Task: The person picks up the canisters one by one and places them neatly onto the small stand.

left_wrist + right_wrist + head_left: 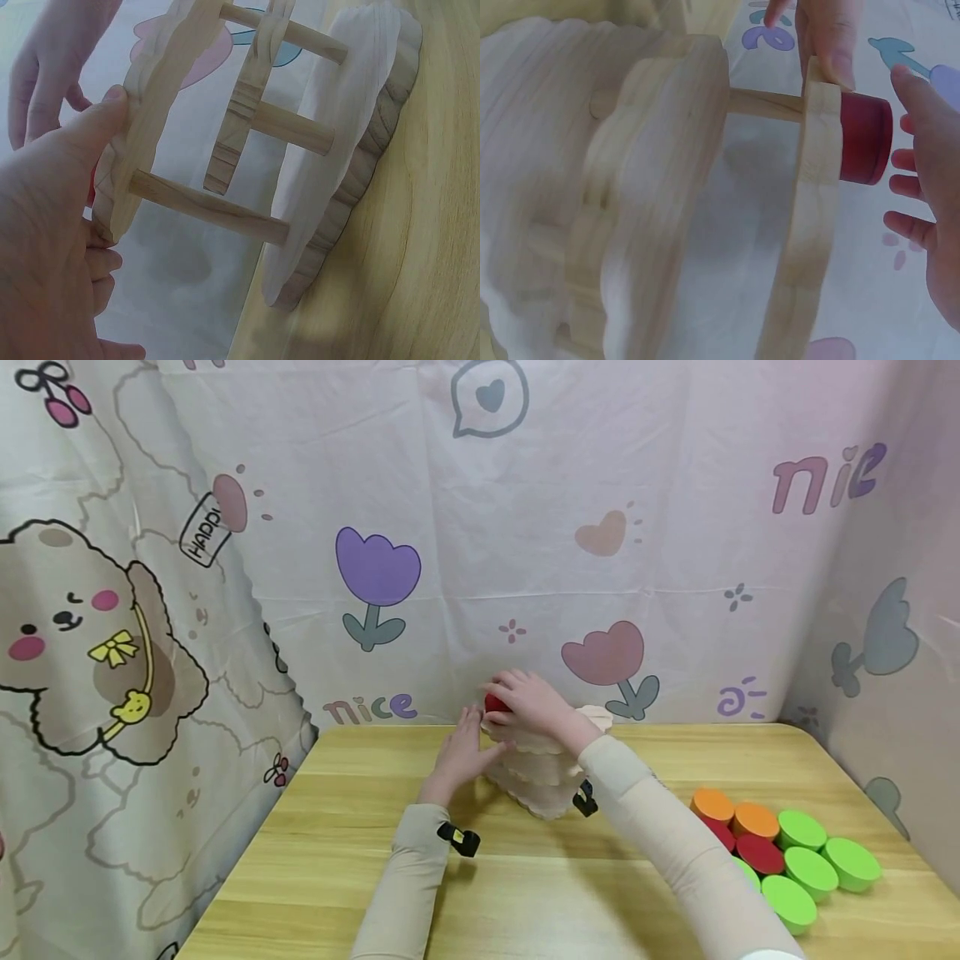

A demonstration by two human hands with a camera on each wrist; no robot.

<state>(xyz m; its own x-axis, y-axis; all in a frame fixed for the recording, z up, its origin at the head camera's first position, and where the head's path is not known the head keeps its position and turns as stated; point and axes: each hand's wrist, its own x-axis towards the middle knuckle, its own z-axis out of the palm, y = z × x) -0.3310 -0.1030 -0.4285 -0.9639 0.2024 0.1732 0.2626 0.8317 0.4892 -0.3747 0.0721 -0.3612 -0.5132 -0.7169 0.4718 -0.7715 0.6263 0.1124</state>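
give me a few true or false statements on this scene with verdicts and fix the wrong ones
1. A red piece sits on the top tier of the wooden stand. True.
2. The wooden stand has only two tiers. False: three tiers show.
3. The left grip touches the top tier. True.
4. Two orange pieces are on the table, right of the wooden stand in the head view. True.
5. All the green pieces are on the wooden stand. False: green pieces are on the table.
6. The right grip rests flat on the table. False: the right grip is raised by the red piece.
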